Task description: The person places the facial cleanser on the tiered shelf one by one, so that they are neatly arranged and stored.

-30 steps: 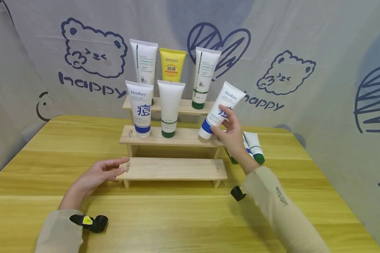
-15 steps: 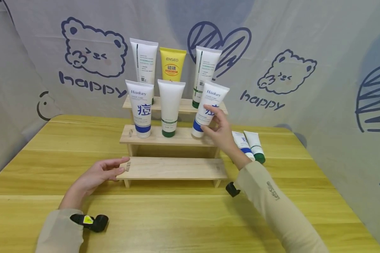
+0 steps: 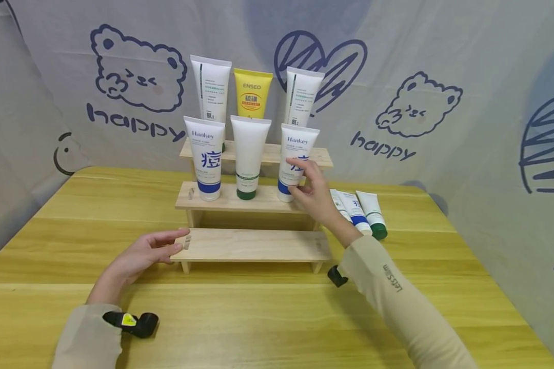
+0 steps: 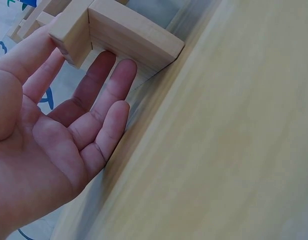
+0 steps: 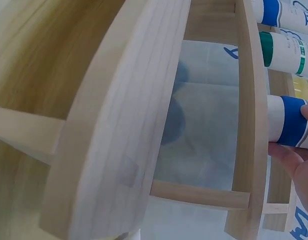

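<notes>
In the head view my right hand point(image 3: 315, 193) pinches a white cream tube point(image 3: 297, 141) with a blue band, upright at the right end of the middle step. A plain white tube point(image 3: 249, 143) with a green cap and a matching Hankey tube point(image 3: 203, 154) stand left of it on that step. My left hand point(image 3: 143, 255) touches the left end of the lowest step of the wooden stand point(image 3: 254, 246). Its fingers point(image 4: 116, 85) lie loosely bent by the stand's leg in the left wrist view.
On the top step behind stand a yellow tube point(image 3: 252, 92) and two tall white tubes, one at left point(image 3: 211, 87) and one at right point(image 3: 303, 95). Several tubes point(image 3: 371, 212) lie on the table point(image 3: 268, 323) at the stand's right. A printed cloth point(image 3: 231, 25) hangs behind.
My right hand has carried the blue-banded tube leftward along the middle step, and the tube has gone from tilted to upright. The left hand has stayed in place.
</notes>
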### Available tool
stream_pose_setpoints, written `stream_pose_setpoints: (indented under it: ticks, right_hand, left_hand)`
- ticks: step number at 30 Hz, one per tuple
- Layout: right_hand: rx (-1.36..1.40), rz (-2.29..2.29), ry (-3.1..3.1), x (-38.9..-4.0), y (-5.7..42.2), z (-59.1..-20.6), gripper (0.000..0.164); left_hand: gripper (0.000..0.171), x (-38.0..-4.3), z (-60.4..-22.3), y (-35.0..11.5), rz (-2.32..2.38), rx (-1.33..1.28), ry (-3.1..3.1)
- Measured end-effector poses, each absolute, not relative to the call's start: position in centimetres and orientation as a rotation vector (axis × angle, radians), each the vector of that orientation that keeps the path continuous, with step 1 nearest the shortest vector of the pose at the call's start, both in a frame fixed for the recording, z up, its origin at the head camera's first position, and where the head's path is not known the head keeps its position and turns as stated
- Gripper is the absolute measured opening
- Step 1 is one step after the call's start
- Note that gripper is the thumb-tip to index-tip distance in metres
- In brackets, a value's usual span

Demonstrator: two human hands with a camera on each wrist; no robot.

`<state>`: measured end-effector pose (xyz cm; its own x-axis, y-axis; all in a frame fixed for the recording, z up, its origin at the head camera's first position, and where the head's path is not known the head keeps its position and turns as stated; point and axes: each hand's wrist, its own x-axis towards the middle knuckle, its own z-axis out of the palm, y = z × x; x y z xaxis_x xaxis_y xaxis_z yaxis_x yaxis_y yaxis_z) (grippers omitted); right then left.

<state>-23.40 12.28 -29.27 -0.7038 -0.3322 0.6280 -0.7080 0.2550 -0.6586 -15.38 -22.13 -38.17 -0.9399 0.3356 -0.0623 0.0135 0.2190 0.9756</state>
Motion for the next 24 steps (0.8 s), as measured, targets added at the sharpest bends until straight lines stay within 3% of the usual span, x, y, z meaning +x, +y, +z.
stream_pose_setpoints:
  ticks: [8, 24]
  right_hand:
    - [0.936, 1.465, -2.203, -22.9, 12.6, -29.5, 0.058]
    - [0.942, 1.565, -2.069, -19.8, 13.6, -28.9, 0.045]
  left_hand:
    - [0.05, -15.3, -38.1, -22.1, 1.785, 0.327, 2.235]
    - [0.05, -15.2, -37.9, -22.0, 1.775, 0.322, 2.246]
